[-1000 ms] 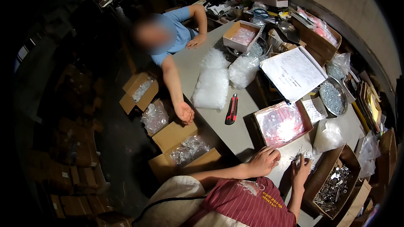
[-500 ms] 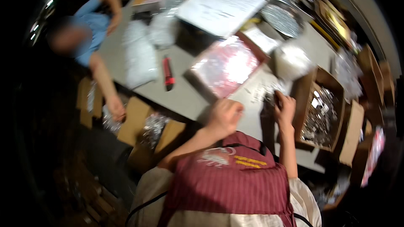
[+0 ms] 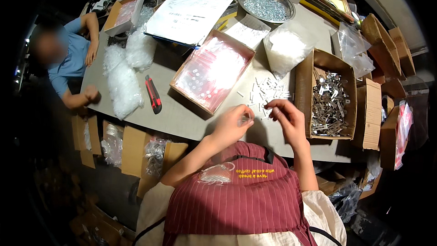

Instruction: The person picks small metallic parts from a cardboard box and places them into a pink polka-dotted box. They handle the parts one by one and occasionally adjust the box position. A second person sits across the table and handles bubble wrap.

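Currently your left hand (image 3: 232, 125) pinches a small clear bag (image 3: 246, 119) at frame centre; your right hand (image 3: 284, 116) pinches closed beside it, contents unclear, below the loose white pieces (image 3: 266, 92); judged mid-bagging, next needs steady insertion

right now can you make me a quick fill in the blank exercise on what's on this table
1. The utility knife on the table has a red and ____ handle.
2. The screws sit in a round metal ____ at the far end.
3. The cardboard box beside the right hand holds small ____ parts.

Missing words: black; bowl; metal
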The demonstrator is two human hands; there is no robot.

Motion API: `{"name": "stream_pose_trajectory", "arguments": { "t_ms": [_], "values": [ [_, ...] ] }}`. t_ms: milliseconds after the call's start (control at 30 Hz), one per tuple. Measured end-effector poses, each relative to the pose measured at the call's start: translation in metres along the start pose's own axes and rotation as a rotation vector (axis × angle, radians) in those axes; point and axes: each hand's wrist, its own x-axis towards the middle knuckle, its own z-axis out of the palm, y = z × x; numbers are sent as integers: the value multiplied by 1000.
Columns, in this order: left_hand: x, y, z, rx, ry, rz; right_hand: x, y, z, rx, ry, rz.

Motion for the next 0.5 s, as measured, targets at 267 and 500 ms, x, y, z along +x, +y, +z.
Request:
{"name": "stream_pose_trajectory", "arguments": {
  "t_ms": [267,500],
  "values": [
    [6,8,8,-213,-33,29,-2,-53,14,-488,-274,-462],
    [3,32,-2,-195,-10,-25,0,-61,17,-409,-236,-398]
  ]
}}
